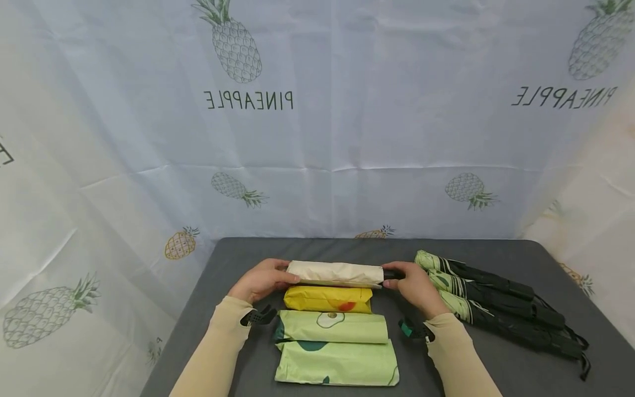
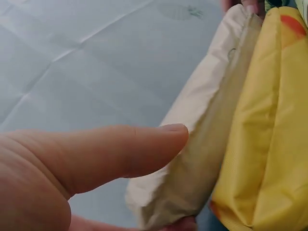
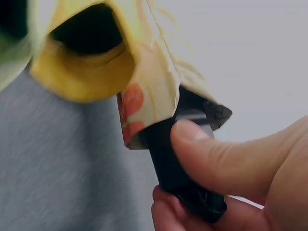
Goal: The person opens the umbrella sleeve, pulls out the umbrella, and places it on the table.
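Note:
A cream umbrella cover (image 1: 334,272) lies crosswise between both hands in the head view, with a black umbrella handle (image 3: 168,159) sticking out of its right end. My left hand (image 1: 266,279) holds the cover's left end; in the left wrist view the thumb (image 2: 144,147) lies across it and fingertips show under its lower end. My right hand (image 1: 413,284) pinches the black handle between thumb and fingers. Just below the cream cover is a yellow cover (image 1: 322,299); its open end shows dark inside in the right wrist view. What the cream cover contains is mostly hidden.
Two light green covers with avocado prints, an upper one (image 1: 342,329) and a lower one (image 1: 342,365), lie nearer me. Several folded black-and-green umbrellas (image 1: 496,295) lie slanted at the right. The grey table (image 1: 297,249) ends at a pineapple-print curtain (image 1: 347,138).

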`<state>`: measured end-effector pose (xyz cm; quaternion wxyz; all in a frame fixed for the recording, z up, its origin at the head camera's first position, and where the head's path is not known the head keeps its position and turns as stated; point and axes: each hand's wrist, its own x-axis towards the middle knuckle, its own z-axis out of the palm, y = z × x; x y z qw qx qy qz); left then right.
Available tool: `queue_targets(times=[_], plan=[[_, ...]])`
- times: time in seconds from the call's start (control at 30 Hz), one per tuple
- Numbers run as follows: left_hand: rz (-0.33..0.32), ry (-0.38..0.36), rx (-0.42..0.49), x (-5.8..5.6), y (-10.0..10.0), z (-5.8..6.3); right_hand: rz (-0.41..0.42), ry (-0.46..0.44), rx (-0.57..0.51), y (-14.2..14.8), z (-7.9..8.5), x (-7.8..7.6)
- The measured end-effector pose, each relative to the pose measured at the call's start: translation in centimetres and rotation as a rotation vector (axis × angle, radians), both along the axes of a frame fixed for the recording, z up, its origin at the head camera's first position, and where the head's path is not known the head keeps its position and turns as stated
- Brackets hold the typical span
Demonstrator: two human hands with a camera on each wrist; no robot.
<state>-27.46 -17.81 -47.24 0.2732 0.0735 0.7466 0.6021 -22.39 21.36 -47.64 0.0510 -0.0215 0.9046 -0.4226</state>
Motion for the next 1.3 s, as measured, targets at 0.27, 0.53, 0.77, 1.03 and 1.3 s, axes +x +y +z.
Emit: queue_targets(times=[0.27,0.53,0.77,1.03,1.3], plan=[[-0.014,0.054,0.052,0.8,-0.5,1.8,-0.022,-0.042,-0.177,0.0,2.4,0.5],[-0.035,0.064,0.076,1.2,-0.7,2.7,-0.014,-0.036,-0.246,0.3,3.5,1.1],[-0.075,0.044,0.173,1.3,-1.0,3.2,-0.004,-0.039,-0.300,0.2,4.1,1.3],[-0.070,0.054,0.198,1.6,-0.8,4.0,0.032,-0.049,-0.447,0.3,4.4,1.2],[-0.062,0.075,0.189,2.1,-0.6,4.4,0.030,-0.043,-0.519,0.5,4.6,1.0]])
